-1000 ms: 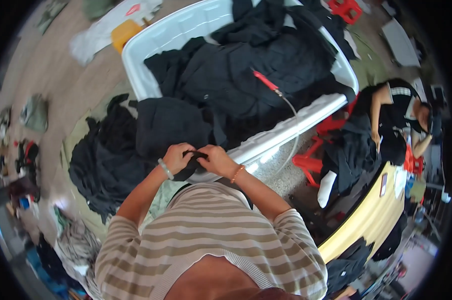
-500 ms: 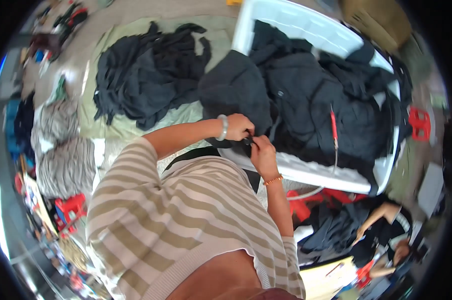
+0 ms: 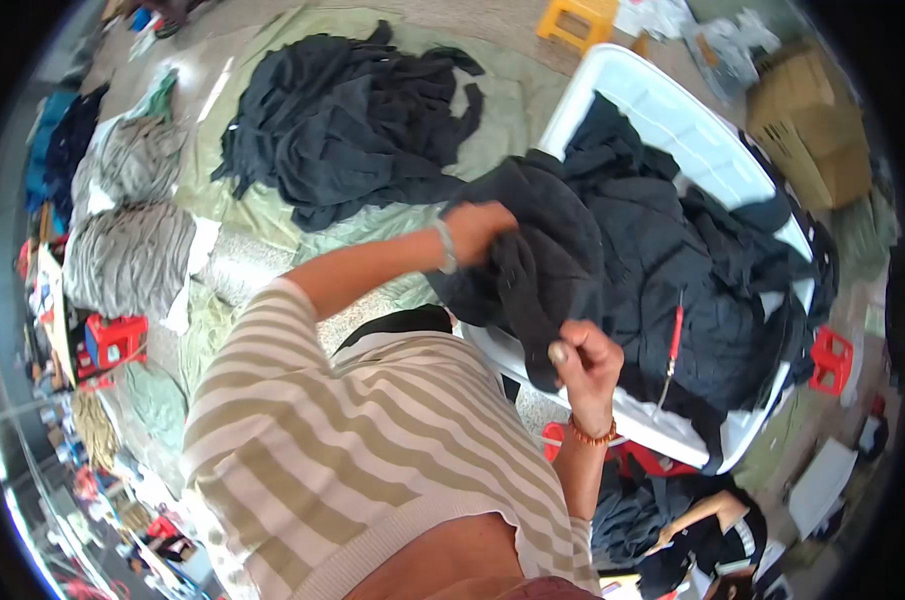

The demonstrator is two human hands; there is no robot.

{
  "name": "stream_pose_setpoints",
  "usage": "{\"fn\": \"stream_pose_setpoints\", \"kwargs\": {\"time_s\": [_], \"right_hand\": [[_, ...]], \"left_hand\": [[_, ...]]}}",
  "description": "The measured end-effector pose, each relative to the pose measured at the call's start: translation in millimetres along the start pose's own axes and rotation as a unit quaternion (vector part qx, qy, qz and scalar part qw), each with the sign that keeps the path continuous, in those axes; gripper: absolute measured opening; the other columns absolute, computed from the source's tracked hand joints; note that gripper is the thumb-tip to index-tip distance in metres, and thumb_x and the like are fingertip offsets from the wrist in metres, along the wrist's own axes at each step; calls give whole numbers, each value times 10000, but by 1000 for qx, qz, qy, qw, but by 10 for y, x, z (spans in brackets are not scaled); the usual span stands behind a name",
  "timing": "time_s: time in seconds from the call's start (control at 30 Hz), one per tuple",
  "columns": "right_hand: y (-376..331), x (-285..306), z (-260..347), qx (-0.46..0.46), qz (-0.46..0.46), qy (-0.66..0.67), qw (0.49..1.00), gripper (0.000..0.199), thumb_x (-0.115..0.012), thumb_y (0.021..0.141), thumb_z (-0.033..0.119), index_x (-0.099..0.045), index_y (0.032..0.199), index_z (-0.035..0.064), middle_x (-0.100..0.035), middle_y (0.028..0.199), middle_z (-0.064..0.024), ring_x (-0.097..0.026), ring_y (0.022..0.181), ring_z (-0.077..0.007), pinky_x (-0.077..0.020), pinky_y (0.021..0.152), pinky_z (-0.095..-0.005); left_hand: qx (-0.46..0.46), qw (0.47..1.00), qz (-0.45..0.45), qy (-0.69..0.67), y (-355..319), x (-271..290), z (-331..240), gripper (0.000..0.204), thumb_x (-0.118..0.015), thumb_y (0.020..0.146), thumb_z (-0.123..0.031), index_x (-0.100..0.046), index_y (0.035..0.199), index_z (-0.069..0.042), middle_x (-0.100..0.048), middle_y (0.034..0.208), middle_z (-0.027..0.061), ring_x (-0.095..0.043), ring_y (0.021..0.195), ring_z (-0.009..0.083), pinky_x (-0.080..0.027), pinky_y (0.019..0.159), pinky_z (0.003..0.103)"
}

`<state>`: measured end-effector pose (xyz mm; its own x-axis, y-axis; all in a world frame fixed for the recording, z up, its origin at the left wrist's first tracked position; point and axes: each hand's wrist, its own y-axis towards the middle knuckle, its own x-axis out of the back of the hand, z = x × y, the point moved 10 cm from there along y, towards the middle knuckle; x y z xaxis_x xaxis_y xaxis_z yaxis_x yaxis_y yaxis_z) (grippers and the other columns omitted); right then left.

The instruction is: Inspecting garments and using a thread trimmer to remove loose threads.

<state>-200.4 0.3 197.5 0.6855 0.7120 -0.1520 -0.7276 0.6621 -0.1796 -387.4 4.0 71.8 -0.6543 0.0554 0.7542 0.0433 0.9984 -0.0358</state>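
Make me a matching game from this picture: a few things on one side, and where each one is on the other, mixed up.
Things:
1. dark garment
2. white tub
3. black pile
4. red stool

Places:
A. spread on the green sheet on the floor
B. gripped by both the left hand and the right hand
C. on the floor at the left, near the grey heaps
D. in front of the person, filled with dark clothes

Pairs: 1-B, 2-D, 3-A, 4-C
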Motion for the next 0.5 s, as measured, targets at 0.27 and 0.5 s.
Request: {"fn": "stream_pose_setpoints", "kwargs": {"time_s": [0.27, 0.5], "right_hand": [[85, 1059, -722, -3, -209, -118, 971, 163, -615, 907, 57, -634, 1046, -25, -610, 801, 10, -533, 670, -42, -455, 599, -193], [-396, 2335, -921, 39, -378, -494, 782, 295, -710, 774, 145, -639, 1038, 36, -622, 1034, -164, -569, 985, -362, -456, 848, -438]], "left_hand": [[52, 857, -261, 440, -435, 3444, 945, 570, -522, 716, 33, -557, 1250, -164, -589, 1211, 130, -580, 1091, 328, -502, 850, 408], [284, 658, -250, 651, -6, 4081, 690, 445, -704, 804, -243, -582, 1229, -198, -621, 1126, 177, -604, 1061, 314, -475, 920, 414]]}}
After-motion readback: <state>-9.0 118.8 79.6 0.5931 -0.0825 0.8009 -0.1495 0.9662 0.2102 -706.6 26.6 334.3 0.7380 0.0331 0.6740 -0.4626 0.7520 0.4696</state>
